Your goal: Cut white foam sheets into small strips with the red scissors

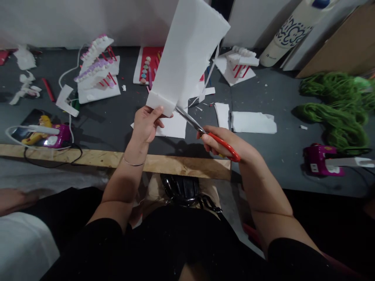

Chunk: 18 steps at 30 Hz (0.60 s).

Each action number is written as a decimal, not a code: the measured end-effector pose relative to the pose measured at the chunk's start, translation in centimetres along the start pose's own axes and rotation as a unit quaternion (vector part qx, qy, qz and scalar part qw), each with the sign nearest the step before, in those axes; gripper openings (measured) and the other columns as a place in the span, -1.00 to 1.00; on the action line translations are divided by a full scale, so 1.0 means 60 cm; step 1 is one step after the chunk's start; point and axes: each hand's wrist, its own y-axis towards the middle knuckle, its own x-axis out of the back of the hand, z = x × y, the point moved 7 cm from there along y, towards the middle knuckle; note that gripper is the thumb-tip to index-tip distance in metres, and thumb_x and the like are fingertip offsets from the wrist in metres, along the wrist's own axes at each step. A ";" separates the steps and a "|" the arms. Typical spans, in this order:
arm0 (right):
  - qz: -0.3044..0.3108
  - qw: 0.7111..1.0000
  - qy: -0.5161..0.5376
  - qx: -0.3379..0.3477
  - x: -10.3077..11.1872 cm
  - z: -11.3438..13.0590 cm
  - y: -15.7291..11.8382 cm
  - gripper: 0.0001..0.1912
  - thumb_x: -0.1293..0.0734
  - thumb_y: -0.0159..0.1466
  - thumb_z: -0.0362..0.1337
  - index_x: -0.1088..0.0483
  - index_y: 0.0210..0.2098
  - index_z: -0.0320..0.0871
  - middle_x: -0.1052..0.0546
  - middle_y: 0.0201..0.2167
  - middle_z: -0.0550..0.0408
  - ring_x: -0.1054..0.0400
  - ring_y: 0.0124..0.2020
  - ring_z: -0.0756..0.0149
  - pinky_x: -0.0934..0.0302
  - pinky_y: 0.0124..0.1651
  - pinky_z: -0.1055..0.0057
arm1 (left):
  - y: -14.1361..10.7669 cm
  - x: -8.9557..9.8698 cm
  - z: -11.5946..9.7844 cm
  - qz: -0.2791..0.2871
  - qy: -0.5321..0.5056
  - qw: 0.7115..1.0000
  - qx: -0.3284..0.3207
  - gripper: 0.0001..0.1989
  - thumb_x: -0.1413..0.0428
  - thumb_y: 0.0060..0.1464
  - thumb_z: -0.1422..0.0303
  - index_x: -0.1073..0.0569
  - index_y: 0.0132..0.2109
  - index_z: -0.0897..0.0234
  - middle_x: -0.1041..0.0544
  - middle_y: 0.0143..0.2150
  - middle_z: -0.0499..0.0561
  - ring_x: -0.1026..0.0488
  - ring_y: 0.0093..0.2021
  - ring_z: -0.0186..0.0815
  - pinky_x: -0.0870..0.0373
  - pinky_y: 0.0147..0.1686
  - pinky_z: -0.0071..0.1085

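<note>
White sheet, tilted above the grey table: our left hand pinches its near end, thumb on top; our right hand curls closed round red-handled scissors, blades at the sheet's edge. Farther right, we see green yarn.

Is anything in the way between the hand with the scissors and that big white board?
Nothing visible: the scissors in the right hand reach the lower end of the white board, which the left hand grips close by.
</note>
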 end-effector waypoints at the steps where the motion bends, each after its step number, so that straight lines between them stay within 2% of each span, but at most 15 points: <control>1: -0.012 1.000 -0.015 0.000 0.002 0.002 0.000 -0.26 -0.25 0.31 0.54 -0.35 -0.19 -0.06 -0.46 -0.48 0.14 -0.31 -0.47 0.34 -0.21 -0.38 0.32 | 0.000 -0.001 0.000 0.002 0.004 1.000 0.005 -0.56 -0.50 0.03 0.03 -0.59 -0.20 0.26 -0.68 -0.36 0.09 -0.75 -0.32 -0.19 -0.37 -0.69 -0.55; 5: -0.011 1.000 -0.021 0.018 0.000 0.004 0.000 -0.30 -0.25 0.34 0.48 -0.36 -0.17 -0.07 -0.47 -0.45 0.12 -0.35 -0.41 0.30 -0.23 -0.31 0.28 | 0.004 -0.001 -0.004 -0.009 0.023 1.000 0.004 -0.60 -0.48 0.07 0.04 -0.59 -0.21 0.25 -0.67 -0.39 0.07 -0.75 -0.32 -0.19 -0.38 -0.68 -0.54; 10: 0.011 1.000 0.009 0.013 -0.006 -0.006 0.000 -0.25 -0.21 0.32 0.54 -0.33 -0.19 -0.06 -0.46 -0.44 0.15 -0.30 -0.45 0.35 -0.21 -0.35 0.30 | 0.004 -0.004 0.001 -0.010 0.025 1.000 0.015 -0.60 -0.49 0.07 0.03 -0.59 -0.27 0.23 -0.66 -0.44 0.06 -0.74 -0.35 -0.19 -0.39 -0.68 -0.53; 15: 0.012 1.000 0.007 0.002 -0.007 -0.006 -0.004 -0.26 -0.23 0.33 0.53 -0.36 -0.18 -0.07 -0.45 -0.43 0.15 -0.32 -0.45 0.35 -0.21 -0.36 0.30 | 0.003 -0.004 0.002 -0.011 0.018 1.000 0.005 -0.59 -0.50 0.05 0.01 -0.59 -0.27 0.23 -0.69 -0.40 0.08 -0.78 -0.27 -0.13 -0.44 -0.66 -0.53; 18: 0.030 0.999 0.042 -0.003 -0.011 -0.006 -0.008 -0.23 -0.20 0.33 0.55 -0.36 -0.16 -0.08 -0.46 -0.42 0.13 -0.30 -0.48 0.39 -0.19 -0.40 0.31 | 0.008 -0.002 -0.001 -0.017 0.007 1.000 -0.004 -0.59 -0.51 0.03 0.03 -0.60 -0.25 0.22 -0.71 -0.34 0.09 -0.78 -0.25 -0.14 -0.48 -0.65 -0.52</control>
